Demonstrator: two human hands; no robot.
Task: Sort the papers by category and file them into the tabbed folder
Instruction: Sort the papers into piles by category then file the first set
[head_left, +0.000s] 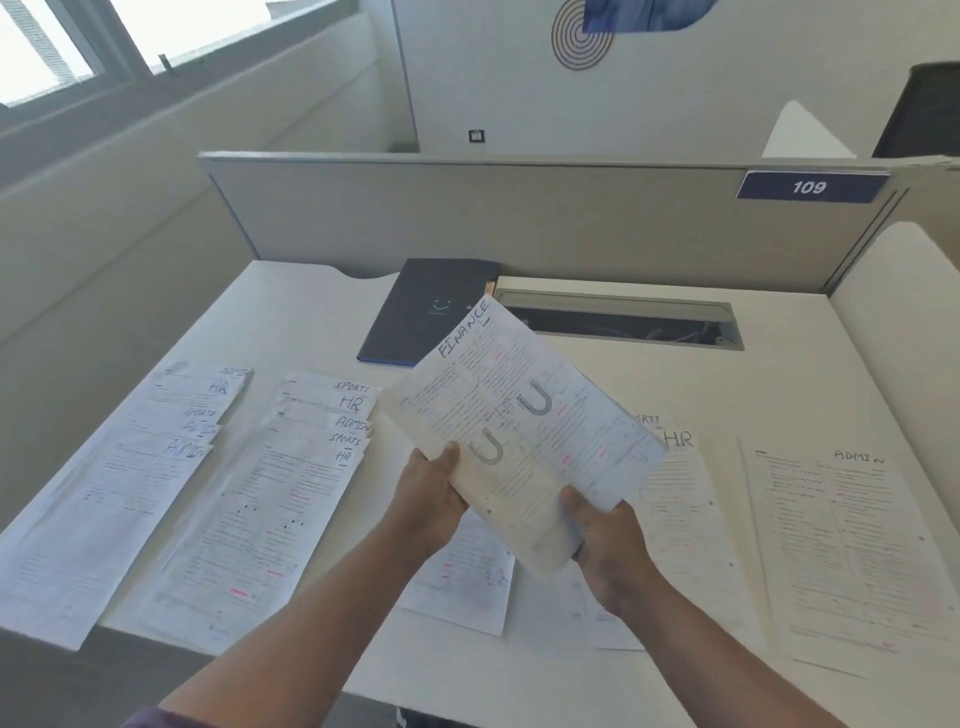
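Note:
Both hands hold a small stack of printed sheets marked FINANCE (524, 415), tilted above the middle of the white desk (311, 312). My left hand (431, 499) grips its lower left edge with the thumb on top. My right hand (608, 545) grips the lower right corner. The dark blue folder (426, 312) lies closed at the back of the desk. Fanned piles labelled HR, SPORTS and ADMIN lie at the far left (130, 467) and left of centre (280, 493). Sheets marked HR (680, 483) and ADMIN (841, 545) lie on the right.
A grey partition (519, 218) with a blue 109 plate (810, 187) closes off the back of the desk. An open cable slot (618, 319) runs along the back right. More loose sheets (467, 582) lie under my hands.

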